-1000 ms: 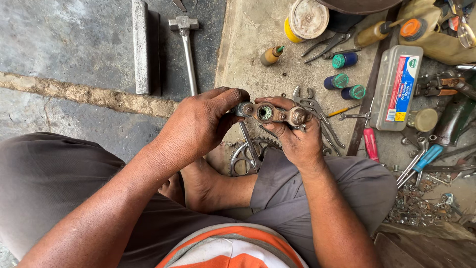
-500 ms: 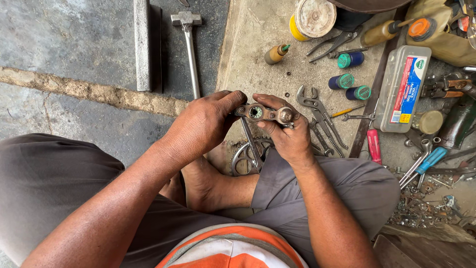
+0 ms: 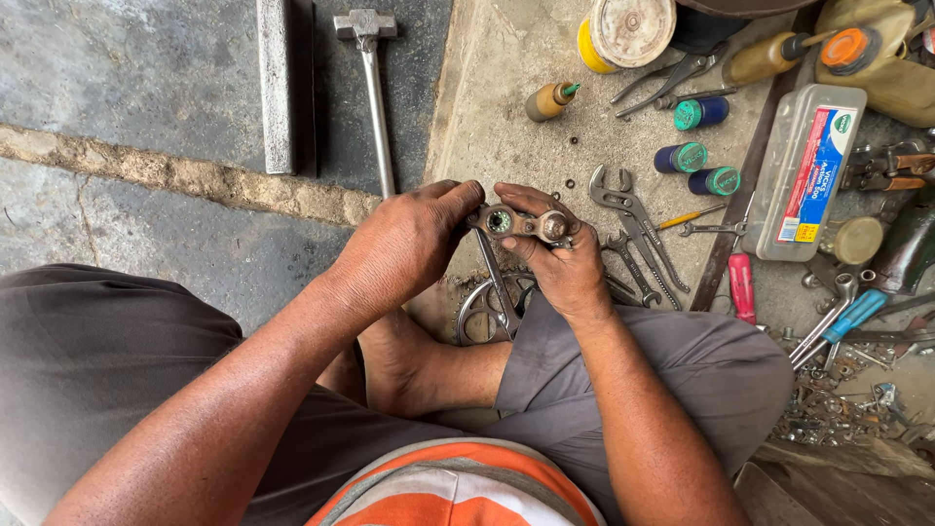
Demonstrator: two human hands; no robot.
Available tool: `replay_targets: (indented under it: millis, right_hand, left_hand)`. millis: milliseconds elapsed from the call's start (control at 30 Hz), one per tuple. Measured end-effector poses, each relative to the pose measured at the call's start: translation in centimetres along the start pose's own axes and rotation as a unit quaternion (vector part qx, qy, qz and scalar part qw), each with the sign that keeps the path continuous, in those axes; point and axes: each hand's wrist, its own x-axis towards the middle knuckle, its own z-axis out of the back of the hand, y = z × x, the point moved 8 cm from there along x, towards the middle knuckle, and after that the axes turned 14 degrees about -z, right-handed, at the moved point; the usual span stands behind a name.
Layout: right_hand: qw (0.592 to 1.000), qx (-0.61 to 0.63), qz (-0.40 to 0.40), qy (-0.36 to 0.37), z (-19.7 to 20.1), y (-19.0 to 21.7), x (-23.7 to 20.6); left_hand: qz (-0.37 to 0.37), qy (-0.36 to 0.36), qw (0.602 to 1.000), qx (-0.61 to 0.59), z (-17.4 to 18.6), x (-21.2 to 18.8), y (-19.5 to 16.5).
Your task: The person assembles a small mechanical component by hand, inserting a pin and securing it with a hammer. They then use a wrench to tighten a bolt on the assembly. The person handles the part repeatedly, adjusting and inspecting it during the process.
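Both hands have drifted slightly right: left hand [image 3: 409, 244] and right hand [image 3: 560, 263] close around a small metal bracket [image 3: 521, 224], held between them above a chainring [image 3: 487, 307]; firm, level pinching steadies it.

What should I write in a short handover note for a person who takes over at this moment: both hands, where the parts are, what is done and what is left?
Left hand: grips the left end of a small rusty metal part.
Right hand: holds its right end, thumb on top.
Part: held above a chainring with crank on the ground by the foot.
Nearby: pliers and wrenches to the right, a hammer beyond.
Done: part is picked up, in both hands.
Left: cannot tell; no tool is in hand.
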Motion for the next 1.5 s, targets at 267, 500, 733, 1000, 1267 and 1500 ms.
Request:
replay_targets:
  millis: [267,500,733,1000,1267,1500]
  right_hand:
    - [0.999,0.000,-0.040,0.009,0.0,-1.3,0.8]
    - [0.974,-0.105,-0.166,-0.111,1.4,-2.5,-0.9]
    - [0.852,-0.443,-0.188,-0.203,11.7,-2.9,-4.0]
    - [0.709,-0.620,-0.333,-0.049,17.7,-8.7,-5.7]
    - [0.697,-0.620,-0.332,-0.137,19.7,-8.0,-6.5]
    - [0.812,-0.522,-0.168,-0.199,17.5,-5.3,-2.4]
  left_hand:
    - [0.021,0.028,0.999,0.012,-1.0,0.4,1.0]
    - [0.044,0.056,0.997,0.037,-0.1,0.3,-0.2]
    - [0.110,0.098,0.989,-0.011,0.7,0.6,-2.2]
    - [0.053,0.045,0.995,-0.076,-1.4,1.9,-3.8]
    - [0.081,0.077,0.991,-0.070,-2.2,2.5,-3.5]
    - [0.096,0.116,0.988,-0.037,-2.2,2.7,-3.5]
